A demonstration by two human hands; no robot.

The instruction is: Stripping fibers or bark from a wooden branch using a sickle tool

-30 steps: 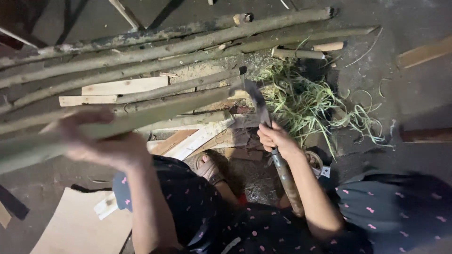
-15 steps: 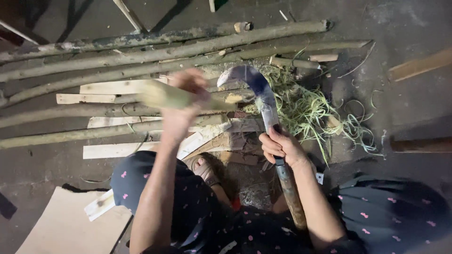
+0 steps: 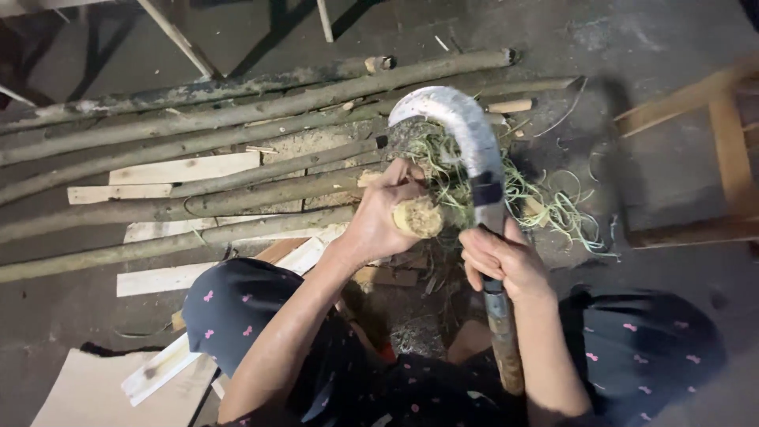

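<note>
Head view: a cut pole end [image 3: 417, 216] is grasped upright by the left hand [image 3: 379, 221] just beside the curved billhook [image 3: 474, 150] clenched in the right hand [image 3: 506, 261], above green shavings [image 3: 545, 202], long poles [image 3: 237, 119], pale boards [image 3: 182, 168] and flat cardboard [image 3: 79, 395].

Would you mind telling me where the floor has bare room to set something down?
Bare floor lies at upper right, between the shavings and the wooden frame. The left is crowded with poles and planks. The left hand holds a cut pole end; the right hand holds a curved knife.
</note>
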